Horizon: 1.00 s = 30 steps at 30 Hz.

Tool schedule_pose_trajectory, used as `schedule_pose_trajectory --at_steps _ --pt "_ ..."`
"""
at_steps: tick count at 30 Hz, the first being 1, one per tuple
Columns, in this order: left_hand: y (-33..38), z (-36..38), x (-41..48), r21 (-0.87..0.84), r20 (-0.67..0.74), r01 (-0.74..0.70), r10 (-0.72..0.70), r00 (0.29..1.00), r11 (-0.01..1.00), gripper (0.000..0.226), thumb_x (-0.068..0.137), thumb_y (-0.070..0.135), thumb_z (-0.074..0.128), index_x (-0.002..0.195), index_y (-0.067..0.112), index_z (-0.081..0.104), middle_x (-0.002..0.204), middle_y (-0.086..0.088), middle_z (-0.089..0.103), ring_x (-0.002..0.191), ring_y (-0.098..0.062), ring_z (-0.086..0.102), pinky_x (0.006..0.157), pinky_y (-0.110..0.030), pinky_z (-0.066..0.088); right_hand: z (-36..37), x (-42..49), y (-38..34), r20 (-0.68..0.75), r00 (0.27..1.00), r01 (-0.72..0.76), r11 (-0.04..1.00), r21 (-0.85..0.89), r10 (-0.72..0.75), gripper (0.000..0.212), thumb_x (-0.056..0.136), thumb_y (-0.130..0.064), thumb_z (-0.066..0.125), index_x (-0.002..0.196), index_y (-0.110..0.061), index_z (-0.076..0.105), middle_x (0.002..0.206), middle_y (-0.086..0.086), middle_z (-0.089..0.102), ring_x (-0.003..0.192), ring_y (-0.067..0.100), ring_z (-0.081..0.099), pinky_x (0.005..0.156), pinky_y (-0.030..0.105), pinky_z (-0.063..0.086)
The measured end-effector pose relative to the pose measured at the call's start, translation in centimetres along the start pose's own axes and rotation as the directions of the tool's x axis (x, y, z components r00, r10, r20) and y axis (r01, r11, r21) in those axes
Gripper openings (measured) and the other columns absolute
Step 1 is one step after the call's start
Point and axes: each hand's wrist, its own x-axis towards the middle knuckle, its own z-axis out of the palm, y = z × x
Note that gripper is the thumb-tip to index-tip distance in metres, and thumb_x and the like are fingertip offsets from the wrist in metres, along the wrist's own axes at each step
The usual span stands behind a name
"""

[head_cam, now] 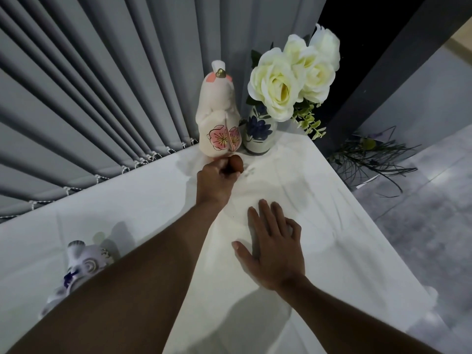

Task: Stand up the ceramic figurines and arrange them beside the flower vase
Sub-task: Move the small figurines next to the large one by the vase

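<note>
- Upright just beyond the left hand (217, 175) stands a cream ceramic figurine painted with pink blossoms (219, 116), its base at the fingertips.
- The left hand's fingers are curled together at the figurine's base; whether they grip it or only touch it, I cannot tell.
- Just right of that figurine, touching or nearly so, stands the white ceramic vase with blue painted flowers (258, 134), holding cream-white roses (288, 80).
- Near the left forearm's outer side, well behind the left hand, a white-and-blue ceramic figurine (81, 264) lies tipped on the white cloth-covered table (332, 226), partly hidden by the arm.
- The right hand (273, 246) rests flat on the cloth, palm down, fingers spread and holding nothing.
- Past both hands, grey vertical blinds (102, 98) hang along the table's far edge.
</note>
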Motion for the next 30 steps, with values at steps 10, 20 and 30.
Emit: schedule_pose_trajectory --at_steps 10,20,30 --pt "1.3 -2.5 -1.1 0.056 0.126 0.019 -0.026 0.992 0.998 0.052 0.080 0.012 0.082 0.128 0.013 0.061 0.111 0.003 0.069 0.103 -0.013 0.065 0.095 -0.023 0.049 0.2 0.0 0.2 -0.005 1.000 0.010 1.000 -0.030 -0.010 0.081 0.100 -0.074 0.039 0.162 -0.022 0.040 0.174 0.009 0.029 0.161 0.036 0.025 0.120 0.052 0.031" --pt "0.1 -12.0 -7.8 0.748 0.292 -0.006 -0.321 0.901 0.663 0.039 0.075 0.042 0.078 0.097 0.016 0.058 0.105 -0.004 0.063 0.103 -0.028 0.064 0.073 -0.030 0.046 -0.3 -0.1 0.0 0.023 1.000 0.016 0.999 -0.035 -0.015 0.085 0.096 -0.075 0.034 0.162 -0.020 0.036 0.174 0.013 0.026 0.161 0.037 0.021 0.117 0.051 0.022" --pt "-1.3 -15.9 -12.6 0.941 0.315 -0.199 -0.487 0.815 0.275 0.025 0.060 0.001 0.075 0.063 0.013 0.054 0.055 0.002 0.054 0.052 -0.019 0.055 0.066 -0.029 0.049 -0.4 -0.3 -0.5 0.004 1.000 0.010 1.000 -0.017 -0.010 0.082 0.096 -0.072 0.038 0.161 -0.023 0.036 0.175 0.010 0.025 0.162 0.033 0.017 0.120 0.052 0.020"
